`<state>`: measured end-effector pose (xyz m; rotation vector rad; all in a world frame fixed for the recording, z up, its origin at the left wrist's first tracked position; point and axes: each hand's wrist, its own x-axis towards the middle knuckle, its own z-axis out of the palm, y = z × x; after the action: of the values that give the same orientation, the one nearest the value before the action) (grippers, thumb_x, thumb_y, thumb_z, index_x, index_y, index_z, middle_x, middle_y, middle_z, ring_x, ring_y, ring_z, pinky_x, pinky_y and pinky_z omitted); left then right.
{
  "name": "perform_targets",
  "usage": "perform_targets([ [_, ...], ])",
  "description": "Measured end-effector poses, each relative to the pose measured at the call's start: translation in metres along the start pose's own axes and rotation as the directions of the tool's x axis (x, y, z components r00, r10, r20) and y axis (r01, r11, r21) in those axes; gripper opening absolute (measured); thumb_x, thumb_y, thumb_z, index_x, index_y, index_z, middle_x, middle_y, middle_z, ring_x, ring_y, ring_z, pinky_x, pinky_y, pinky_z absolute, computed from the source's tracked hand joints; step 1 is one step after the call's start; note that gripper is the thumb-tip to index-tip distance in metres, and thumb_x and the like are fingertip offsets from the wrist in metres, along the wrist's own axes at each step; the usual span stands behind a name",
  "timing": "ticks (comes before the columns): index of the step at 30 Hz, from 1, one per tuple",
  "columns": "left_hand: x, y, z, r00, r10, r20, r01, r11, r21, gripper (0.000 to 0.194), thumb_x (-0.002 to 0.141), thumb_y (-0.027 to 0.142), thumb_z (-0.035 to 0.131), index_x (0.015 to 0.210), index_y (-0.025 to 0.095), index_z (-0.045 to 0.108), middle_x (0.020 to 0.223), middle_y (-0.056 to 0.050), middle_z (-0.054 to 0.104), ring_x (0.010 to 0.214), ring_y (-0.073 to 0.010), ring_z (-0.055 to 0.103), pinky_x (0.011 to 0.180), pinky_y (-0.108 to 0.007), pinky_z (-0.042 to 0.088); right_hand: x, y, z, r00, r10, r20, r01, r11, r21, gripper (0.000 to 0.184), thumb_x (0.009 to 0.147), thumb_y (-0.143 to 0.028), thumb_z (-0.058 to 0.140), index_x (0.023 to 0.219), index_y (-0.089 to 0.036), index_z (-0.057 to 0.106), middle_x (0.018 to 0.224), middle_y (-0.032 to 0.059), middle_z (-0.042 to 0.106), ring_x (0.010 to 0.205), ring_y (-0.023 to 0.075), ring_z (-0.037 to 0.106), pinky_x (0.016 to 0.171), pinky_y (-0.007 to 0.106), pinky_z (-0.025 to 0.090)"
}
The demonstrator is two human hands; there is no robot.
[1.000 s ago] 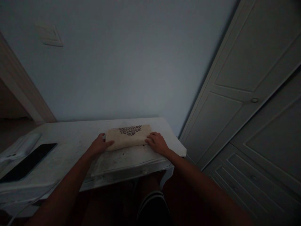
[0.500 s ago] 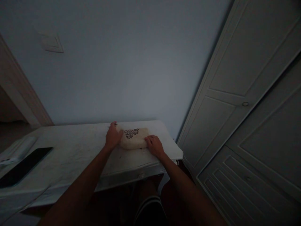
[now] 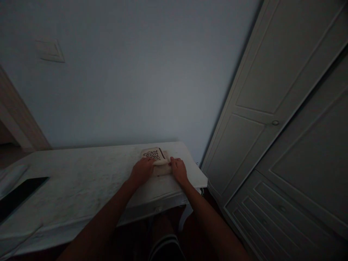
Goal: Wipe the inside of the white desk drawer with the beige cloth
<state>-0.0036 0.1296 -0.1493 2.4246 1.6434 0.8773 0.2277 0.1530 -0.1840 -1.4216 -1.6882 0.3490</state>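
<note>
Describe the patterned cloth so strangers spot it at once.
Find the long white table against the bluish wall. Near its right end lies a folded beige cloth, left hand and right hand upon it. Its dark scrolling print sets it apart from the flat black rectangle at left.

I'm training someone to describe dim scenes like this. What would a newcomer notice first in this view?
Probably the beige cloth with its dark pattern, folded on the white table, with the left hand on its left side and the right hand at its right edge. Next, perhaps the black flat object at the picture's left edge, then the tall cupboard on the right.
</note>
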Motion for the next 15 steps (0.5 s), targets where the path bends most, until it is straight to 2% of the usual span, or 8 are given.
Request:
perform_targets([
  [3, 0.004, 0.001, 0.01, 1.0, 0.006, -0.03, -0.006, 1.0, 0.011, 0.042, 0.104, 0.027, 0.041, 0.136, 0.022, 0.069, 0.136, -0.014, 0.074, 0.129, -0.0295, 0.066, 0.112, -0.049, 0.051, 0.0, 0.001, -0.001, 1.0, 0.018, -0.008, -0.018, 0.999, 0.039, 0.074, 0.111, -0.064, 0.026, 0.082, -0.021, 0.079, 0.097, 0.0127, 0.075, 0.099, 0.0252, 0.065, 0.097, 0.036, 0.043],
  [5, 0.005, 0.007, 0.016, 0.997, 0.074, -0.011, -0.074, 0.997, -0.004, 0.043, 0.105, 0.032, 0.043, 0.14, 0.024, 0.068, 0.141, -0.011, 0.072, 0.133, -0.0272, 0.065, 0.115, -0.046, 0.05, 0.0, 0.003, -0.003, 0.999, 0.041, -0.02, -0.039, 0.997, 0.059, 0.077, 0.111, -0.064, 0.02, 0.082, -0.021, 0.078, 0.095, 0.0125, 0.075, 0.097, 0.0248, 0.066, 0.093, 0.035, 0.045],
  [7, 0.006, 0.013, 0.02, 0.983, 0.179, 0.046, -0.178, 0.984, -0.031, 0.038, 0.103, 0.038, 0.052, 0.133, 0.028, 0.072, 0.138, -0.007, 0.075, 0.13, -0.0247, 0.067, 0.115, -0.042, 0.05, 0.001, 0.005, -0.005, 0.997, 0.071, -0.038, -0.068, 0.995, 0.074, 0.075, 0.11, -0.064, 0.02, 0.083, -0.021, 0.075, 0.092, 0.0115, 0.074, 0.092, 0.0241, 0.067, 0.088, 0.034, 0.046],
  [9, 0.007, 0.015, 0.021, 0.961, 0.263, 0.091, -0.258, 0.964, -0.059, 0.034, 0.101, 0.044, 0.057, 0.127, 0.031, 0.076, 0.134, -0.003, 0.078, 0.127, -0.0226, 0.069, 0.115, -0.039, 0.05, 0.001, 0.007, -0.005, 0.995, 0.09, -0.053, -0.085, 0.993, 0.083, 0.067, 0.109, -0.065, 0.029, 0.083, -0.022, 0.074, 0.089, 0.0091, 0.073, 0.088, 0.023, 0.066, 0.083, 0.033, 0.047],
  [10, 0.008, 0.013, 0.022, 0.956, 0.279, 0.094, -0.273, 0.96, -0.068, 0.035, 0.103, 0.045, 0.053, 0.127, 0.031, 0.076, 0.136, -0.003, 0.077, 0.129, -0.0226, 0.068, 0.116, -0.04, 0.049, 0.001, 0.008, -0.004, 0.994, 0.093, -0.056, -0.088, 0.993, 0.083, 0.061, 0.107, -0.065, 0.037, 0.083, -0.022, 0.073, 0.089, 0.008, 0.073, 0.088, 0.0226, 0.066, 0.082, 0.032, 0.047],
  [13, 0.01, 0.003, 0.025, 0.966, 0.252, 0.057, -0.247, 0.966, -0.077, 0.044, 0.109, 0.04, 0.037, 0.129, 0.025, 0.074, 0.143, -0.01, 0.072, 0.143, -0.0258, 0.057, 0.125, -0.05, 0.04, 0.0, 0.009, -0.001, 0.993, 0.093, -0.068, -0.089, 0.994, 0.062, 0.039, 0.093, -0.058, 0.065, 0.085, -0.021, 0.072, 0.094, 0.0076, 0.072, 0.09, 0.0236, 0.065, 0.084, 0.033, 0.048],
  [15, 0.01, -0.005, 0.03, 0.976, 0.215, 0.041, -0.21, 0.973, -0.094, 0.042, 0.107, 0.039, 0.04, 0.124, 0.024, 0.075, 0.141, -0.011, 0.073, 0.148, -0.0286, 0.051, 0.129, -0.055, 0.033, -0.002, 0.008, 0.001, 0.992, 0.091, -0.083, -0.087, 0.995, 0.042, 0.029, 0.086, -0.047, 0.073, 0.096, -0.02, 0.072, 0.102, 0.0094, 0.071, 0.093, 0.0248, 0.064, 0.086, 0.034, 0.048],
])
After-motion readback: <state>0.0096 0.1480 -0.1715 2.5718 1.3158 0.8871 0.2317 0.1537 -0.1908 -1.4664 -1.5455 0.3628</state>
